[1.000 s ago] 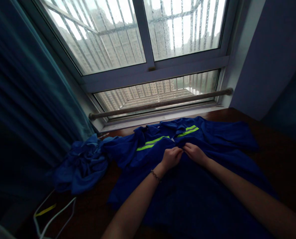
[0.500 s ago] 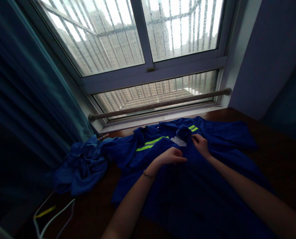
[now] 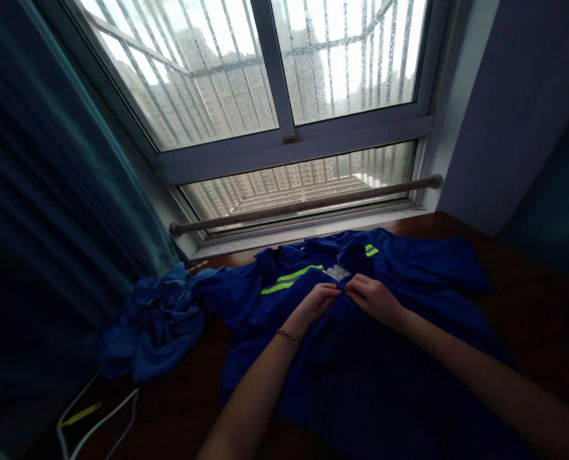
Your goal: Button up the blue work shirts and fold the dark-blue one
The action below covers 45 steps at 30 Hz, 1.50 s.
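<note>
The head view shows a blue jacket [image 3: 284,326] spread over a dark wooden table [image 3: 437,227], its collar toward the window [image 3: 227,64] and its lower part toward the near side. The left hand [image 3: 317,300] and the right hand [image 3: 373,297] meet at the middle of its front, just below the collar — each with thumb and fingers closed on the cloth, pinching it. Which small part lies between the fingertips is too dark to tell. A bracelet [image 3: 288,336] circles the left wrist.

Yellow-green stripes [image 3: 291,280] cross the chest on both sides of the opening, and a patch of white [image 3: 338,273] shows in the gap just beyond the hands. The sleeves reach out left and right. At the left sleeve lies a crumpled heap of blue cloth [image 3: 154,326], near the curtain [image 3: 73,179]. White cords [image 3: 105,421] with a yellow strip [image 3: 80,414] are at the near left — well apart from the hands. A rail [image 3: 308,206] runs across the window's lower part, beyond the table.
</note>
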Each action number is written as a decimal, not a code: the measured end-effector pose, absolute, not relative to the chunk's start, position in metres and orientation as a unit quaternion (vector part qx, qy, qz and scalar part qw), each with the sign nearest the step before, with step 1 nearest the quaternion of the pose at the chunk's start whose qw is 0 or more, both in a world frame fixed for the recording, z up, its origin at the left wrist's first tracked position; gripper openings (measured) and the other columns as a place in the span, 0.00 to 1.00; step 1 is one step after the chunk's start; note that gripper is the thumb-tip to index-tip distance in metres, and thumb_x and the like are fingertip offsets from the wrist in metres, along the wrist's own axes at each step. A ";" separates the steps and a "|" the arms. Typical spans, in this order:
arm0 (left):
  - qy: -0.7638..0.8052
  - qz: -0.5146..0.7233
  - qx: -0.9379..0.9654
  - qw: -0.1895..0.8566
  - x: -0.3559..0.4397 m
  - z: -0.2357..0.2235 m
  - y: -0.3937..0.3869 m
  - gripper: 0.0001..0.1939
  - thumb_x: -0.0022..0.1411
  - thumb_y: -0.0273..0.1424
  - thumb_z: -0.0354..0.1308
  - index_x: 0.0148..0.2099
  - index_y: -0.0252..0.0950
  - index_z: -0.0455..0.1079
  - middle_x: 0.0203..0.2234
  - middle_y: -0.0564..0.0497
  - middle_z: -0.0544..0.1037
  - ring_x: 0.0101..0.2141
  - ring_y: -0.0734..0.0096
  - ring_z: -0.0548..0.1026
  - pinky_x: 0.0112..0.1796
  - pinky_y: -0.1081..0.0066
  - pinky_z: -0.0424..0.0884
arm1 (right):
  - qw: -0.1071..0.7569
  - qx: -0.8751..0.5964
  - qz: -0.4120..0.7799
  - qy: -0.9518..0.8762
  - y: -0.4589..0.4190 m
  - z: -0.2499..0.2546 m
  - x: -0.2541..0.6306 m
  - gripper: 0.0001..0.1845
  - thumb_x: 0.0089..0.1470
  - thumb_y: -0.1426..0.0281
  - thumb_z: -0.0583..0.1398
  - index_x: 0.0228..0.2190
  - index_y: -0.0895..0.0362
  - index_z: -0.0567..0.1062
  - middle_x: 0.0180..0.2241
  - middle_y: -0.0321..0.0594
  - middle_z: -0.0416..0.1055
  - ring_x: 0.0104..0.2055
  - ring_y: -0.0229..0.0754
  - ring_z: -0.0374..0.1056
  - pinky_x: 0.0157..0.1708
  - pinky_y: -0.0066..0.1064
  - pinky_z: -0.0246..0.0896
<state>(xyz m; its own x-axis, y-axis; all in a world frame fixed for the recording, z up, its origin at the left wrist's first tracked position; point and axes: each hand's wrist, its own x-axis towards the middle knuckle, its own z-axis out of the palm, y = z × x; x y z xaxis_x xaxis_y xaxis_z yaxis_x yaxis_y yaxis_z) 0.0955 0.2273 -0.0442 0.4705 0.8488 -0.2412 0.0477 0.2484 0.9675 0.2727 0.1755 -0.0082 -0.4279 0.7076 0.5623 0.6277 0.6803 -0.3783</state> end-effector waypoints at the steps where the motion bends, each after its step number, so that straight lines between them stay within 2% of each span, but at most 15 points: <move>1: 0.417 0.311 0.522 0.676 0.095 -0.045 0.228 0.14 0.40 0.31 0.62 0.22 0.33 0.57 0.14 0.59 0.60 0.16 0.84 0.58 0.18 0.78 0.51 | 0.331 -0.386 0.043 -0.860 0.173 -0.020 0.270 0.08 0.56 0.73 0.50 0.32 0.57 0.69 0.31 0.40 0.66 0.33 0.37 0.64 0.34 0.26 0.59; 5: 0.427 0.291 0.546 0.660 0.097 -0.050 0.226 0.09 0.42 0.29 0.60 0.27 0.32 0.62 0.13 0.60 0.61 0.14 0.84 0.58 0.16 0.78 0.49 | 0.305 -0.382 -0.017 -0.872 0.176 -0.061 0.273 0.11 0.58 0.71 0.48 0.35 0.58 0.69 0.30 0.41 0.67 0.31 0.36 0.64 0.31 0.25 0.58; 9: 0.447 0.273 0.578 0.626 0.100 -0.055 0.224 0.07 0.45 0.29 0.57 0.27 0.32 0.63 0.12 0.60 0.62 0.13 0.83 0.59 0.16 0.79 0.52 | 0.301 -0.367 -0.030 -0.880 0.182 -0.069 0.278 0.12 0.58 0.71 0.48 0.37 0.57 0.70 0.31 0.40 0.68 0.31 0.34 0.65 0.29 0.23 0.56; 13: 0.441 0.269 0.570 0.639 0.099 -0.056 0.226 0.08 0.45 0.30 0.57 0.27 0.33 0.62 0.13 0.60 0.62 0.13 0.83 0.61 0.15 0.79 0.54 | 0.297 -0.370 -0.057 -0.878 0.182 -0.066 0.275 0.13 0.58 0.69 0.48 0.36 0.57 0.71 0.30 0.40 0.68 0.29 0.34 0.65 0.26 0.23 0.55; 17: 0.421 0.284 0.574 0.642 0.096 -0.056 0.224 0.14 0.43 0.34 0.61 0.25 0.33 0.59 0.15 0.60 0.61 0.13 0.84 0.60 0.16 0.79 0.56 | 0.305 -0.382 -0.070 -0.870 0.178 -0.067 0.271 0.14 0.59 0.69 0.48 0.35 0.57 0.72 0.27 0.39 0.67 0.27 0.33 0.64 0.25 0.23 0.52; 22: 0.391 0.316 0.621 0.601 0.093 -0.060 0.219 0.18 0.45 0.40 0.60 0.22 0.33 0.57 0.13 0.61 0.58 0.13 0.84 0.59 0.15 0.79 0.53 | 0.297 -0.390 -0.101 -0.866 0.175 -0.067 0.268 0.14 0.59 0.69 0.48 0.36 0.57 0.73 0.26 0.39 0.68 0.27 0.33 0.64 0.25 0.25 0.51; 26: 0.413 0.333 0.600 0.598 0.092 -0.061 0.216 0.17 0.46 0.40 0.59 0.22 0.34 0.57 0.10 0.61 0.58 0.11 0.84 0.57 0.14 0.79 0.50 | 0.295 -0.381 -0.107 -0.869 0.175 -0.069 0.267 0.14 0.59 0.71 0.48 0.38 0.57 0.72 0.26 0.38 0.68 0.26 0.33 0.64 0.24 0.26 0.51; 30: 0.414 0.318 0.554 0.648 0.089 -0.059 0.214 0.17 0.43 0.39 0.61 0.23 0.34 0.58 0.11 0.60 0.61 0.12 0.82 0.61 0.15 0.78 0.53 | 0.294 -0.384 -0.129 -0.865 0.173 -0.069 0.266 0.14 0.58 0.72 0.48 0.39 0.57 0.72 0.23 0.37 0.67 0.22 0.32 0.62 0.21 0.27 0.48; 34: 0.378 0.298 0.576 0.661 0.088 -0.061 0.213 0.16 0.46 0.39 0.58 0.23 0.33 0.57 0.13 0.58 0.62 0.14 0.79 0.63 0.18 0.76 0.57 | 0.284 -0.379 -0.155 -0.867 0.170 -0.067 0.265 0.14 0.58 0.71 0.49 0.37 0.57 0.73 0.21 0.36 0.66 0.21 0.33 0.62 0.21 0.28 0.47; 37: 0.395 0.314 0.652 0.565 0.092 -0.064 0.209 0.15 0.51 0.39 0.54 0.22 0.34 0.56 0.14 0.59 0.59 0.15 0.80 0.61 0.18 0.76 0.54 | 0.283 -0.377 -0.157 -0.868 0.169 -0.067 0.263 0.13 0.58 0.71 0.49 0.34 0.58 0.73 0.21 0.37 0.67 0.24 0.34 0.63 0.23 0.28 0.48; 40: 0.425 0.350 0.742 0.382 0.095 -0.064 0.200 0.15 0.55 0.34 0.50 0.21 0.35 0.54 0.14 0.58 0.56 0.17 0.80 0.57 0.20 0.76 0.51 | 0.301 -0.384 -0.123 -0.864 0.169 -0.067 0.261 0.13 0.57 0.71 0.49 0.30 0.58 0.73 0.23 0.38 0.69 0.26 0.36 0.65 0.27 0.28 0.50; 42: 0.430 0.352 0.782 0.281 0.097 -0.062 0.194 0.14 0.57 0.31 0.48 0.21 0.34 0.54 0.15 0.56 0.58 0.19 0.79 0.57 0.22 0.75 0.51 | 0.310 -0.389 -0.087 -0.863 0.169 -0.066 0.260 0.13 0.57 0.71 0.48 0.30 0.58 0.72 0.25 0.39 0.71 0.28 0.37 0.66 0.29 0.28 0.52; 45: 0.425 0.345 0.812 0.202 0.097 -0.060 0.187 0.12 0.58 0.29 0.45 0.23 0.35 0.57 0.18 0.54 0.63 0.22 0.77 0.60 0.25 0.73 0.53 | 0.302 -0.396 -0.059 -0.865 0.168 -0.063 0.259 0.13 0.57 0.71 0.48 0.28 0.59 0.71 0.26 0.40 0.71 0.29 0.38 0.67 0.29 0.29 0.53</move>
<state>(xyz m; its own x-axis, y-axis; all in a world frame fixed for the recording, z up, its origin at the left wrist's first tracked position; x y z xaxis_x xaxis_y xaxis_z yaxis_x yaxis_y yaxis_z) 0.0969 0.1873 -0.0596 0.3995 0.8302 0.3888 0.5508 -0.5564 0.6221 0.2590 0.1675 -0.0632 -0.5039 0.6499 0.5690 0.7212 0.6791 -0.1369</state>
